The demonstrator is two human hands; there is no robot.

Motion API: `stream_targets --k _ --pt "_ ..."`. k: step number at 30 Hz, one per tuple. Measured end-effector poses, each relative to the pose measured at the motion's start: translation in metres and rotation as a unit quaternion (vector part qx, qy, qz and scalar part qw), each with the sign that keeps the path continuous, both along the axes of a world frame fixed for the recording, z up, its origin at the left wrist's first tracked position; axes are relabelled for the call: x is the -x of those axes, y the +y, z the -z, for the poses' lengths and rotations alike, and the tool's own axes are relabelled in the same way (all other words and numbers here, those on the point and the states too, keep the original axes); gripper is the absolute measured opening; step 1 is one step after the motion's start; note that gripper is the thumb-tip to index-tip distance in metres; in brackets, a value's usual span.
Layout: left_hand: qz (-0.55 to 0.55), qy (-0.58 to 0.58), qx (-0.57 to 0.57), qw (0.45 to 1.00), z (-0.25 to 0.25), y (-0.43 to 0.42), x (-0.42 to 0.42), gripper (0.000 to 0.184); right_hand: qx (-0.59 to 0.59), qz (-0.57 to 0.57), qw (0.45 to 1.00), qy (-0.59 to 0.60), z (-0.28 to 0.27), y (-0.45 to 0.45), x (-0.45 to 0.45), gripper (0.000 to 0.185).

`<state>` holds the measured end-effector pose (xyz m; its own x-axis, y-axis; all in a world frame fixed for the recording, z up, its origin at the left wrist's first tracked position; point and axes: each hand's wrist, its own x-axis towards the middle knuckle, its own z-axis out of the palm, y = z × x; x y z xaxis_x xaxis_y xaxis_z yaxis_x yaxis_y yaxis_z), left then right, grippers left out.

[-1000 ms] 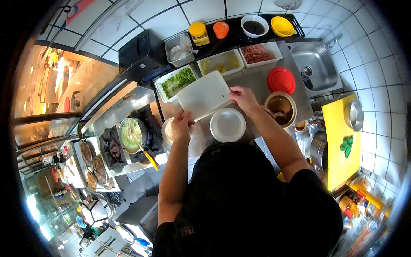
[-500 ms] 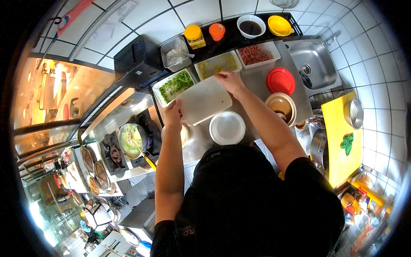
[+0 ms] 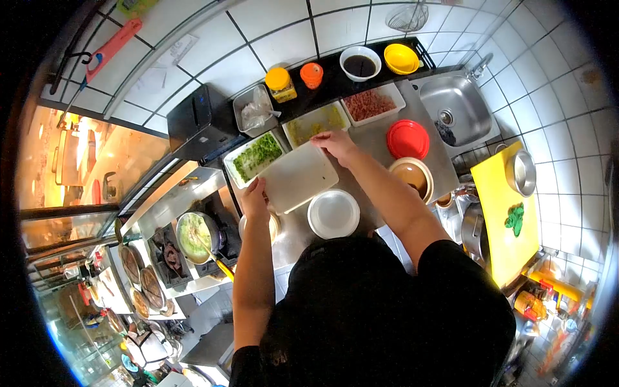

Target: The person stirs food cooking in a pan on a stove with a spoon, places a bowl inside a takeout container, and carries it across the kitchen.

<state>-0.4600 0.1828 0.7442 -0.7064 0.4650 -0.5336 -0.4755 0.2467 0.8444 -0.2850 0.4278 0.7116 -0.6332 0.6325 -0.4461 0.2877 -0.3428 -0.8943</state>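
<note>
My left hand [image 3: 256, 198] and my right hand [image 3: 335, 146] are closed on opposite ends of a white rectangular plastic lid [image 3: 298, 177], held slightly tilted above the steel counter. Just beyond its left side is a white container of chopped greens [image 3: 258, 157]. Close to my right hand stands a second white container [image 3: 316, 124], with yellowish pieces inside. A third white container holds diced pink meat [image 3: 369, 103]. Below the lid, nearer my body, sits a white round bowl [image 3: 333, 214]. Part of another round bowl [image 3: 274, 228] shows behind my left wrist.
A pan [image 3: 196, 237] of greenish food with a utensil sits on the stove at left. To the right are a red lid [image 3: 408, 139], a brown bowl [image 3: 411, 175], a sink [image 3: 451, 106] and a yellow board [image 3: 509, 222]. Jars and bowls line the black back shelf.
The head view has shifted, so the counter appears lower in the picture. Both hands keep hold of the lid, which sits slightly farther left relative to the containers.
</note>
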Motion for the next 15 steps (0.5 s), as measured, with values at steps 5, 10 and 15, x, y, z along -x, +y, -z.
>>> stream_targets --k 5,10,15 --pt "0.025 0.045 0.046 0.998 0.009 -0.002 0.006 0.047 -0.248 0.011 0.963 -0.108 -0.025 0.002 -0.018 0.035" --pt "0.056 0.075 0.026 0.995 0.041 -0.025 -0.001 0.061 -0.437 0.341 0.816 -0.163 -0.005 0.089 -0.085 0.047" --pt "0.038 -0.094 -0.125 0.987 0.005 -0.022 -0.033 0.036 -0.357 0.207 0.814 -0.408 0.056 0.203 -0.159 0.051"
